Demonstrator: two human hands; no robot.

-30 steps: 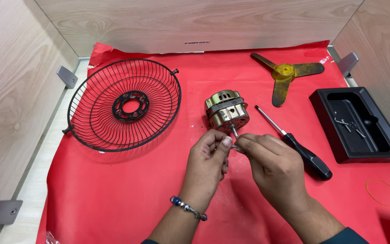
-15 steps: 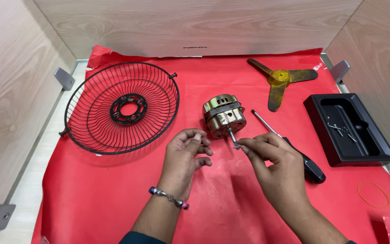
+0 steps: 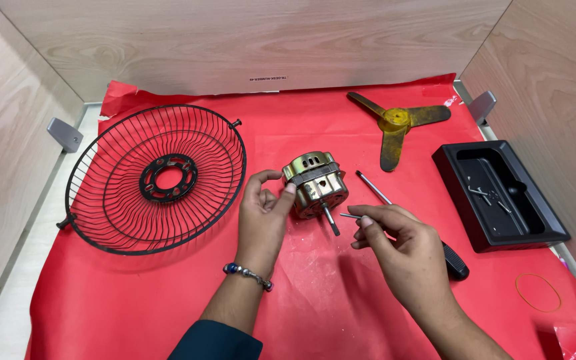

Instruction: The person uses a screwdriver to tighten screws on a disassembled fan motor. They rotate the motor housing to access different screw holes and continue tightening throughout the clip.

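A brass-coloured fan motor [image 3: 315, 185] with a short shaft lies on the red sheet [image 3: 328, 300] in the middle. My left hand [image 3: 263, 215] grips the motor's left side with thumb and fingers. To its right, my right hand [image 3: 401, 250] pinches a thin metal screw [image 3: 349, 215] between thumb and forefinger, just beside the shaft tip. A screwdriver [image 3: 376, 191] with a black handle lies under my right hand, its tip pointing up and left.
A black wire fan guard [image 3: 157, 179] lies at the left. A yellow three-blade propeller [image 3: 395, 123] rests at the back right. A black tray [image 3: 498, 195] with small screws stands at the right, an orange rubber band [image 3: 538, 292] near it. Wooden walls enclose the area.
My left hand has left the shaft and moved up to grasp the motor's side. My right hand has drawn a screw away to the right of the shaft.
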